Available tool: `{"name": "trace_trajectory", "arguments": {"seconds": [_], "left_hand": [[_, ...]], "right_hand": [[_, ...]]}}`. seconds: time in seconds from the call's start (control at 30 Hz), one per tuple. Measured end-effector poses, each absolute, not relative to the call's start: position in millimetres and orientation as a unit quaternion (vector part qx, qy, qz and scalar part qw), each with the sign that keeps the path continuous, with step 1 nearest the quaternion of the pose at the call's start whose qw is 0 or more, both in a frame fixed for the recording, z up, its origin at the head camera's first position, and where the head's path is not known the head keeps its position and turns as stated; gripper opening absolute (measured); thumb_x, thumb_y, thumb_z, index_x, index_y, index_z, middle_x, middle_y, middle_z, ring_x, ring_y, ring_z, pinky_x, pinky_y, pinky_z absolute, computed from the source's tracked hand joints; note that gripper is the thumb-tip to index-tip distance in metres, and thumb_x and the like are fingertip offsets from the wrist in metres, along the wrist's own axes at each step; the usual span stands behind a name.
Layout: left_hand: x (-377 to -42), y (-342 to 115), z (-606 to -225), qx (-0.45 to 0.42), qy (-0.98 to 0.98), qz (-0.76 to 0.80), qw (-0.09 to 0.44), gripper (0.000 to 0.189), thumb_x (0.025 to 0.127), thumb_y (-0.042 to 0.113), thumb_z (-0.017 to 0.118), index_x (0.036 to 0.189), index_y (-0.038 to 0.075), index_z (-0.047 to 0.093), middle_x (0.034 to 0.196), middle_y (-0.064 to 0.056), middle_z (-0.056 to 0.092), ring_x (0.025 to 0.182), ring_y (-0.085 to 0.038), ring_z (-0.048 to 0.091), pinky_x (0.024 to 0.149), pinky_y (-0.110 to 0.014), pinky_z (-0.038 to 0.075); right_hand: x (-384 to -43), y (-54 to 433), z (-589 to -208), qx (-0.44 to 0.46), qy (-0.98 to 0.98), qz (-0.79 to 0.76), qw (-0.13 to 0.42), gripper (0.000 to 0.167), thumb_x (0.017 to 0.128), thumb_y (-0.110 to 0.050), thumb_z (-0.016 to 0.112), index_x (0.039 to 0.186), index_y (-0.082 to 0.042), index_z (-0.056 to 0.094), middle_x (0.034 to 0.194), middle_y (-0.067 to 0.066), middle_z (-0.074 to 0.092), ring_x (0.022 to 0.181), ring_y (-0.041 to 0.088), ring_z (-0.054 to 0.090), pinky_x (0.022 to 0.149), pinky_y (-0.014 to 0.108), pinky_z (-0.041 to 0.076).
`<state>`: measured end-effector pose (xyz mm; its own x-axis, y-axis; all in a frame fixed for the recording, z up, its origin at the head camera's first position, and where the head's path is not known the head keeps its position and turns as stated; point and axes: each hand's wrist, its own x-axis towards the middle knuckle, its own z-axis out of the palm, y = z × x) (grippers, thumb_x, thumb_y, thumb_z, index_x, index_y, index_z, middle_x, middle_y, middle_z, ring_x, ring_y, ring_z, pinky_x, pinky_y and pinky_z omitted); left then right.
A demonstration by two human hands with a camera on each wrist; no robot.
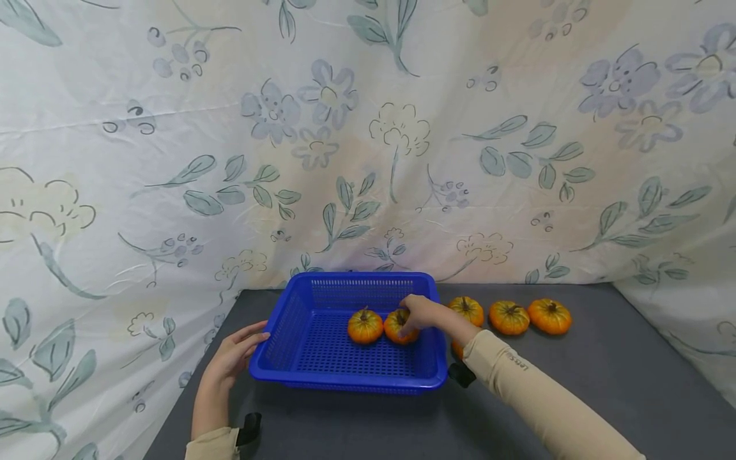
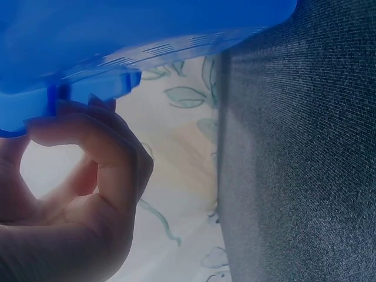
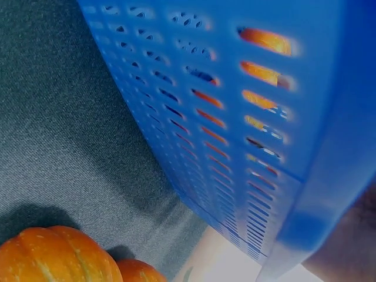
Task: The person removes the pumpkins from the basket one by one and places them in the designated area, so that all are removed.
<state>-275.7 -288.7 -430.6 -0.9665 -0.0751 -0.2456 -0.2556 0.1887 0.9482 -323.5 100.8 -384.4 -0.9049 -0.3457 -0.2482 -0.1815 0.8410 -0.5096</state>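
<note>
A blue plastic basket (image 1: 348, 381) with slotted walls sits on the dark tabletop. My left hand (image 1: 230, 358) pinches its left rim, fingers bent against the edge; the left wrist view shows the same hand (image 2: 100, 170) curled up to the blue rim. Inside the basket, my right hand (image 1: 424, 312) grips a small orange pumpkin (image 1: 397, 328) from above. Another pumpkin (image 1: 365, 326) lies just left of it on the basket floor. In the right wrist view, the basket's side wall (image 3: 235, 153) hides most of that hand, and orange shows through the slots.
Right of the basket stand a pumpkin (image 1: 467, 309) close to its wall, a second pumpkin (image 1: 508, 317) and a third pumpkin (image 1: 552, 316). One more pumpkin (image 1: 457, 349) is mostly hidden by the right forearm. A floral cloth (image 1: 402, 160) hangs behind the grey table (image 1: 575, 383).
</note>
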Motion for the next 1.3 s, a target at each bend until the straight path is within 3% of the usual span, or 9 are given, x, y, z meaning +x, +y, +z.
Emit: {"name": "trace_trajectory", "arguments": {"seconds": [0.23,0.53,0.8,0.93,1.13,1.3], "left_hand": [[-276.2,-289.2,-431.1,-0.116,0.769,0.625,0.069,0.068,0.089,0.034,0.07,0.146,0.006,0.043,0.12,0.0,0.066,0.096,-0.009,0.067,0.082,-0.031,0.056],[-277.2,-288.7,-430.9,-0.116,0.769,0.625,0.074,0.069,0.089,0.034,0.07,0.146,0.006,0.043,0.124,-0.002,0.065,0.096,-0.008,0.067,0.082,-0.032,0.056],[-278.5,-288.0,-431.4,-0.115,0.767,0.627,0.069,0.067,0.089,0.034,0.071,0.145,0.006,0.045,0.119,0.001,0.067,0.093,-0.008,0.067,0.081,-0.031,0.057],[-279.3,-287.7,-433.1,-0.111,0.766,0.629,0.071,0.067,0.089,0.033,0.071,0.145,0.006,0.045,0.12,0.0,0.067,0.094,-0.008,0.067,0.081,-0.031,0.057],[-280.2,-288.7,-433.0,-0.111,0.765,0.631,0.067,0.067,0.089,0.033,0.071,0.145,0.006,0.045,0.119,0.0,0.067,0.095,-0.009,0.068,0.081,-0.031,0.056],[-279.2,-289.5,-431.9,-0.11,0.763,0.633,0.068,0.068,0.089,0.033,0.071,0.145,0.006,0.044,0.122,0.0,0.066,0.096,-0.009,0.067,0.083,-0.031,0.056]], "right_hand": [[-319.6,101.2,-386.6,-0.161,0.938,-0.26,0.166,0.059,0.078,-0.013,0.082,0.129,0.005,0.058,0.132,0.023,0.057,0.121,0.036,0.057,0.102,0.05,0.046],[-311.3,99.7,-392.7,-0.188,0.925,-0.294,0.154,0.053,0.078,-0.012,0.081,0.127,0.001,0.062,0.132,0.019,0.06,0.124,0.035,0.056,0.103,0.049,0.046],[-312.2,93.7,-401.8,-0.154,0.942,-0.272,0.123,0.071,0.072,-0.01,0.085,0.131,0.012,0.053,0.135,0.027,0.056,0.127,0.04,0.053,0.105,0.049,0.044],[-312.7,91.7,-403.3,-0.133,0.95,-0.256,0.122,0.071,0.07,-0.009,0.086,0.129,0.013,0.053,0.132,0.028,0.057,0.123,0.04,0.056,0.103,0.048,0.046],[-313.8,90.7,-403.6,-0.141,0.948,-0.257,0.12,0.056,0.068,-0.005,0.086,0.118,0.006,0.064,0.122,0.022,0.063,0.114,0.036,0.061,0.096,0.046,0.051],[-314.2,89.7,-406.3,-0.147,0.944,-0.269,0.124,0.056,0.068,-0.003,0.086,0.12,0.002,0.065,0.127,0.02,0.061,0.121,0.036,0.057,0.102,0.049,0.047]]}}
